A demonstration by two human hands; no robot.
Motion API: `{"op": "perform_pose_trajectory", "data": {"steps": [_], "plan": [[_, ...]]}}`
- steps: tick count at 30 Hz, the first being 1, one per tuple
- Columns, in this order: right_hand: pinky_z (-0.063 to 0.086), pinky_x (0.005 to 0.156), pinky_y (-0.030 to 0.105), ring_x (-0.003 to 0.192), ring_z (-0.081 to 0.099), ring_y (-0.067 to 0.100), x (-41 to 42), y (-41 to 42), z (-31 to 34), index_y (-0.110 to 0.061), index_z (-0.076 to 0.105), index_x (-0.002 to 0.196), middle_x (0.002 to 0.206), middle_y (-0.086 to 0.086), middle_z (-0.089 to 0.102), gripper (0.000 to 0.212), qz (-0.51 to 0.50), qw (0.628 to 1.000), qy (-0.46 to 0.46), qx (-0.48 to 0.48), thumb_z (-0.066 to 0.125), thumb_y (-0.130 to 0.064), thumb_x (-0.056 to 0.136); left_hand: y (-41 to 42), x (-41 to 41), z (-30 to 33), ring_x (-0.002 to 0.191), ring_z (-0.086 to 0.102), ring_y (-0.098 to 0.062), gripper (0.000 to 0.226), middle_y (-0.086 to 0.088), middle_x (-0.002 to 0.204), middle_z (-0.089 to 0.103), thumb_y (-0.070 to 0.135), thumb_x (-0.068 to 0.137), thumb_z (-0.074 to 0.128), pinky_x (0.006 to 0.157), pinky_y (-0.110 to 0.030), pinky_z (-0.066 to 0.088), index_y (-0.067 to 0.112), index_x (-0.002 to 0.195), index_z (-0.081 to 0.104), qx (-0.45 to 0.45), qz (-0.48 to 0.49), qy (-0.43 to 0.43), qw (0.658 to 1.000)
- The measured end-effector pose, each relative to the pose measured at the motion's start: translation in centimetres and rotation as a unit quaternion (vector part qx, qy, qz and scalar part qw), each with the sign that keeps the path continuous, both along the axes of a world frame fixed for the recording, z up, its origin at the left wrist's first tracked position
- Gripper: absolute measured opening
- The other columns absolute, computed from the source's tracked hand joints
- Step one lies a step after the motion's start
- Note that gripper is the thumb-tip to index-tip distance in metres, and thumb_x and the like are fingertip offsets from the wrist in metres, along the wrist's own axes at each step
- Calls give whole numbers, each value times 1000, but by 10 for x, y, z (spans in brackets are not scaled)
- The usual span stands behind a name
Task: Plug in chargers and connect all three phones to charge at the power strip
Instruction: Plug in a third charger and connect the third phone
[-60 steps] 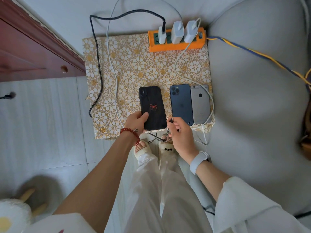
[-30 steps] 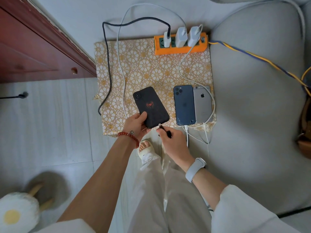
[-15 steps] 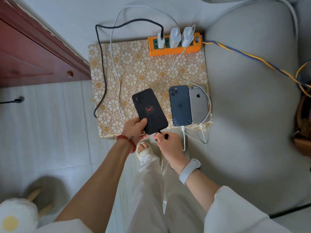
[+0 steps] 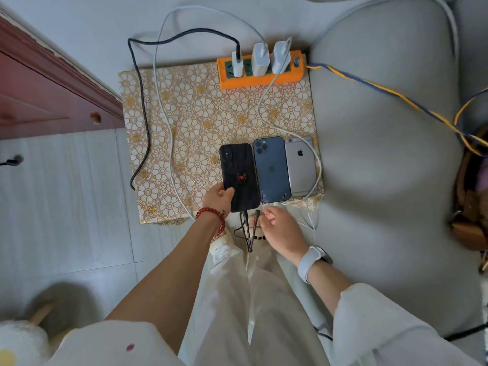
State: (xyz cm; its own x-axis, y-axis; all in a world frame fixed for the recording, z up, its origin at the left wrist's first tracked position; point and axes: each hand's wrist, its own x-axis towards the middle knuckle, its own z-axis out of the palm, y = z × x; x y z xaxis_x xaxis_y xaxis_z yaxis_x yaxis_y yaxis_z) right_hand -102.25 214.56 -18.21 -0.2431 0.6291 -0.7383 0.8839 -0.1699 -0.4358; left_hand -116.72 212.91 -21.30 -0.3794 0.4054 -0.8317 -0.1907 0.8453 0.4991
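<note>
Head view: three chargers [image 4: 260, 62] stand in the orange power strip [image 4: 260, 75] at the far edge of the patterned table [image 4: 190, 122]. Three phones lie face down side by side at the near edge: black phone [image 4: 240, 175], blue phone [image 4: 271, 170], silver phone [image 4: 301, 167]. The left hand [image 4: 217, 198] grips the black phone's near left corner, thumb on its back. The black cable [image 4: 138, 109] runs from the left charger round the table's left side, and a dark plug sits at the black phone's bottom edge; it looks seated, though I cannot tell how fully. The right hand [image 4: 280, 228] hangs just beside that plug, fingers [image 4: 266, 216] loosely apart and holding nothing. White cables [image 4: 318, 165] reach the other two phones' near ends.

To finish this step well, I judge the left hand should lay the black phone flat, square with the blue one, without dragging the cable. Leave slack in the loop hanging off the table so the plug is not levered. A light press on the plug would confirm it is home.
</note>
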Motion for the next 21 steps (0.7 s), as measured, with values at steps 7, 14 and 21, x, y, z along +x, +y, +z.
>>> {"op": "perform_pose_trajectory", "data": {"steps": [7,14,21], "plan": [[33,104,38,130,30,30,-1,37,-11,-11,38,135,142,13,34,43,111,986,-38,118,40,-15,92,5,6,0,97,57,-30,30,-16,112,61,18,86,54,74,-32,42,7,113,53,-36,-93,188,977],[4,117,42,142,-3,35,-1,54,-23,-15,10,145,156,12,-4,57,331,930,-107,123,35,-26,94,19,21,7,117,40,-38,46,-21,128,40,15,86,47,91,-43,40,8,130,36,-82,-145,191,967],[7,117,45,141,-5,40,0,61,-17,-18,12,145,156,13,-8,57,348,929,-93,80,35,-26,94,31,25,12,120,33,-43,63,-22,134,25,25,82,53,99,-47,35,5,134,23,-153,-189,135,961]]}}
